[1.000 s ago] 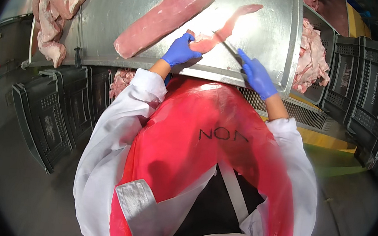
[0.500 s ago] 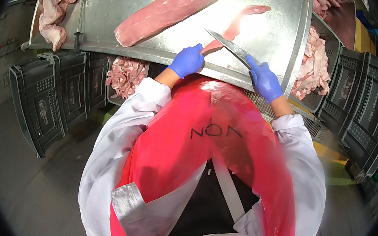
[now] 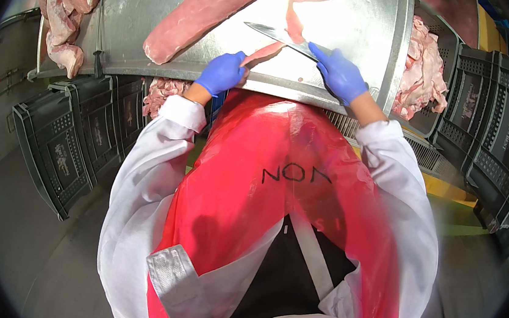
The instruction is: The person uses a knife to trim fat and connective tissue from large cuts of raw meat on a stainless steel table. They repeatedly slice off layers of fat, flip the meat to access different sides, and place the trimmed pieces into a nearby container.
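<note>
My left hand [image 3: 220,73], in a blue glove, pinches the near end of a narrow strip of pink meat [image 3: 293,20] at the front edge of the metal table [image 3: 363,44]. The strip bends away from me across the tabletop. My right hand [image 3: 341,76], also gloved in blue, grips a knife [image 3: 273,33], its handle hidden by the fingers. The blade points left and lies across the strip; whether it cuts in, I cannot tell. A long pale pink loin of meat [image 3: 204,18] rests left of the strip.
Fatty meat pieces [image 3: 73,6] hang over the table's left corner, beside a thin steel rod [image 3: 99,40]. A bin of meat trimmings [image 3: 422,74] stands at the right, more trimmings [image 3: 164,94] below the front edge. Dark crates [image 3: 57,140] flank both sides.
My left hand has moved left with the strip's end. My right hand and the knife have shifted left and slightly away from me. The whole view has moved a little.
</note>
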The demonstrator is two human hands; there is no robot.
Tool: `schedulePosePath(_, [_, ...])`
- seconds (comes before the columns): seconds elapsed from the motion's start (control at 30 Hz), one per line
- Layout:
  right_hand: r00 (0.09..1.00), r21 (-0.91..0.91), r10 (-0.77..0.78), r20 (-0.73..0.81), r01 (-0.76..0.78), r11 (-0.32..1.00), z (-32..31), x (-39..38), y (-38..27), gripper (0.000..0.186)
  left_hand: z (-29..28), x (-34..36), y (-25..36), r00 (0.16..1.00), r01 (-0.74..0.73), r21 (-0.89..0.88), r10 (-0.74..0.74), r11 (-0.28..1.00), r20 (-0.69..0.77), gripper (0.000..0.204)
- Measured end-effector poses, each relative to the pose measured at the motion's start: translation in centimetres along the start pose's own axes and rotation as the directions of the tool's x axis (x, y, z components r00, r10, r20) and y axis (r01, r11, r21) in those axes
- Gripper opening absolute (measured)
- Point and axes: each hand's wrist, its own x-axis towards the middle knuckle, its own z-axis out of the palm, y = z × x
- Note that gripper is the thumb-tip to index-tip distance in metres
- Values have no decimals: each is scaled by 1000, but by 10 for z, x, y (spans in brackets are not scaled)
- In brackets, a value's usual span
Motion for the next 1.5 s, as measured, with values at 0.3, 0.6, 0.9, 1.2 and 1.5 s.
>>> schedulePosePath(0.3, [973,-50,227,42,-225,973,-5,-37,34,53,-6,7,-20,999,39,162,-38,986,-7,22])
schedulePosePath(0.6, [901,262,180,-394,-78,962,-12,47,132,50,16,-13,38,971,-235,-40,234,971,-40,15])
schedulePosePath(0.9, [849,955,437,297,-253,-158,-71,4,69,39,-21,20,118,882,-302,-903,-449,-306,-143,13])
schedulePosePath(1.2, [999,456,9,-37,25,-890,-46,-65,86,36,-1,64,77,803,-366,184,410,912,-432,46])
schedulePosePath(1.5, [954,483,-5,-300,147,-863,-84,-78,83,40,-9,129,86,911,-280,274,345,920,-228,45])
